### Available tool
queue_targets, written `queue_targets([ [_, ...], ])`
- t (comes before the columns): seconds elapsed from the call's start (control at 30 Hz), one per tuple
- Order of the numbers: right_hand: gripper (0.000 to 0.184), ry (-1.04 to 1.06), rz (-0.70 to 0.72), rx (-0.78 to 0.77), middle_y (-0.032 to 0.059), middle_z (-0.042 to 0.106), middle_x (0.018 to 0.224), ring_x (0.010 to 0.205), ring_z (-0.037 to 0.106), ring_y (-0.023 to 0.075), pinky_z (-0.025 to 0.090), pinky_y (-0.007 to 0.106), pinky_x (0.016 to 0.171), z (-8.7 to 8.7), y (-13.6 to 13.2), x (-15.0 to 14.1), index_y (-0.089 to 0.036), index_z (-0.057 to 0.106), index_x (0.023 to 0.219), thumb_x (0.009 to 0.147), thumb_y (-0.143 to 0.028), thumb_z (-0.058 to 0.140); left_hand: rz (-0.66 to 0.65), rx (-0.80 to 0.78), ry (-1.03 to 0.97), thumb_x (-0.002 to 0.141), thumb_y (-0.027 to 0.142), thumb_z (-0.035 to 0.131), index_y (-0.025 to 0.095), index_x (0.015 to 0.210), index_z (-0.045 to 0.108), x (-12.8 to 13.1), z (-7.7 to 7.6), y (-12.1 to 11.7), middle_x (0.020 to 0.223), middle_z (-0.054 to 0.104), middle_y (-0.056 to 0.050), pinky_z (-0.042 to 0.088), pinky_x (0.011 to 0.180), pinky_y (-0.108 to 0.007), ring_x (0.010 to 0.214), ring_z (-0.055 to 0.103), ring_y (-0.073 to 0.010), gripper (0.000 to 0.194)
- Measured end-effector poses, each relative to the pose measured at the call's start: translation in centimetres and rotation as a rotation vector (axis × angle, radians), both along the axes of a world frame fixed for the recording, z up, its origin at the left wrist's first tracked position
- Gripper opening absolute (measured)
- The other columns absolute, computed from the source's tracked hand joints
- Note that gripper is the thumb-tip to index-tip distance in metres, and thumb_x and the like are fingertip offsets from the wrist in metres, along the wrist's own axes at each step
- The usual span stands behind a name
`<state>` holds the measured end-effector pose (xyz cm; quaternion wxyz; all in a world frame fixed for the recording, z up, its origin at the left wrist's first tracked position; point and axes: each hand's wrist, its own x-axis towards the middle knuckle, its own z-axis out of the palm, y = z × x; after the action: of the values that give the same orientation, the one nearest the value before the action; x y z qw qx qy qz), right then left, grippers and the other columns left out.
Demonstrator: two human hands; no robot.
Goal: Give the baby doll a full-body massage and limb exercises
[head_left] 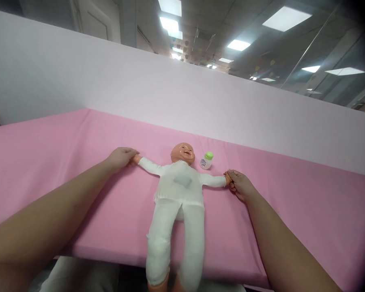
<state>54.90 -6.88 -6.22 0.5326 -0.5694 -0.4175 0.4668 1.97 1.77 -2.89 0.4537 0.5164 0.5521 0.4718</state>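
A baby doll (180,182) in a white top and white trousers lies on its back on the pink-covered table (115,219). Its arms are stretched out to both sides, and its lower legs hang over the near edge. My left hand (121,158) is closed around the doll's hand on the left. On the other side, my right hand (239,184) grips the doll's other hand between thumb and fingers. Beside the doll's head stands a small white bottle (206,161) with a green cap, touched by neither hand.
A white partition (170,97) rises behind the table along its far edge. Above it, a glass pane reflects or shows ceiling lights (287,18). Part of a light-coloured garment (82,275) shows below the table's near edge.
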Motion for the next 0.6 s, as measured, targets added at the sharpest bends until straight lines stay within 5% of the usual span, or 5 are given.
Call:
queue_targets([
  [0.23,0.034,0.07,0.041,-0.001,-0.0006,0.059,0.067,0.049,0.047,0.0081,0.039,0.018,0.039,0.2,-0.3,0.5,-0.018,0.07,0.111,0.079,-0.026,0.079,-0.095,-0.028,-0.086,0.068,0.025,0.084,0.01,0.109,0.075,-0.7,-0.1,0.4,0.079,0.073,-0.012,0.051,0.055,-0.03,0.061,0.066,-0.0198,0.045],
  [0.4,0.041,0.12,0.108,0.028,0.0036,0.067,0.087,0.063,0.058,0.0116,0.053,0.022,0.051,0.3,-0.6,1.0,-0.021,0.07,0.116,0.077,-0.025,0.083,-0.172,-0.041,-0.169,0.061,0.022,0.089,0.011,0.112,0.074,-1.0,0.2,0.0,0.09,0.074,-0.013,0.053,0.064,-0.03,0.069,0.066,-0.0187,0.054],
  [0.6,0.038,0.064,0.105,0.02,-0.0051,0.056,0.063,0.048,0.047,0.0075,0.038,0.018,0.041,0.4,-0.7,0.5,-0.021,0.065,0.096,0.071,-0.034,0.09,-0.161,-0.012,-0.071,0.06,0.032,0.092,0.015,0.092,0.076,-0.8,0.4,-0.2,0.075,0.07,-0.007,0.047,0.055,-0.026,0.062,0.061,-0.0161,0.04],
])
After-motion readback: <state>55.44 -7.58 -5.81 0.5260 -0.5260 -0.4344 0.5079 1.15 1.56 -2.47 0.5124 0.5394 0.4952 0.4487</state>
